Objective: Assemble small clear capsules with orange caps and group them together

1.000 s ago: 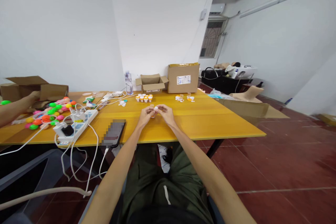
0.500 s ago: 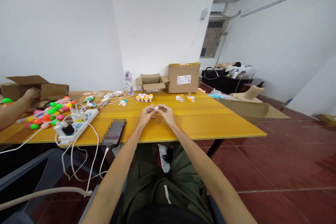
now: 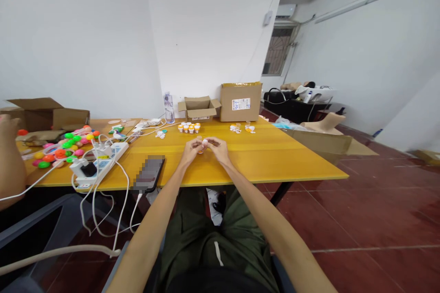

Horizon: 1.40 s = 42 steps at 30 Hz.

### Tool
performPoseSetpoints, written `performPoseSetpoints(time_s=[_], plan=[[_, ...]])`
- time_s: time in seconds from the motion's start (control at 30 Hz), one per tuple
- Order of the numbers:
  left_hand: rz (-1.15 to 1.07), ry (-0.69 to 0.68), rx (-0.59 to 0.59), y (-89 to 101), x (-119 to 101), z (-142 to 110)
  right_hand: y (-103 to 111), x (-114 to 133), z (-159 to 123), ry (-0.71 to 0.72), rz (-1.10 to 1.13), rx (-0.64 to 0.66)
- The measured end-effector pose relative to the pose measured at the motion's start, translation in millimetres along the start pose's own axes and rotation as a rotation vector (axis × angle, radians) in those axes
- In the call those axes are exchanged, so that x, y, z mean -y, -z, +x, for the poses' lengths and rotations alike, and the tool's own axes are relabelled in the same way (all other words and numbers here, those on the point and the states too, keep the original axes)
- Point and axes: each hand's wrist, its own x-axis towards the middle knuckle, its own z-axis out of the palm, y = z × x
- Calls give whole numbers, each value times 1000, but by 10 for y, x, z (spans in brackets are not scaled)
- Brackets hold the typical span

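My left hand (image 3: 191,150) and my right hand (image 3: 219,149) meet above the wooden table. Their fingertips pinch a small white piece (image 3: 205,142) with faint marks on it; its exact kind is too small to make out. A small clear cup (image 3: 199,138) with an orange tint shows by my left fingers, partly hidden by them. Beyond my hands, several small white-topped cups with orange bands (image 3: 189,128) stand in rows. More small clear cups (image 3: 248,124) and white and orange parts (image 3: 250,130) lie at the back right.
An open cardboard box (image 3: 200,109), a taped carton (image 3: 240,102) and a water bottle (image 3: 168,108) line the wall. To the left lie a phone (image 3: 150,174), a power strip (image 3: 99,165) with cables and colourful balls (image 3: 70,144). Another person's arm (image 3: 10,160) reaches in.
The other person's arm has drawn back from the open box toward the left edge, uncovering an orange ball. My hands stay in place, with the white piece turned slightly between my fingers.
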Motion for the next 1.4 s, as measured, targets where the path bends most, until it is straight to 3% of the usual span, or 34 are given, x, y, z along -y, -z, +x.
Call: performPoseSetpoints(time_s=[0.63, 1.2, 1.4], plan=[[-40, -11, 23, -43, -83, -29, -20, 46, -29, 26, 19, -32], [49, -42, 28, -5, 0, 9, -16, -21, -18, 32, -22, -25], [82, -97, -37, -7, 59, 39, -8, -65, 4, 23, -37, -34]])
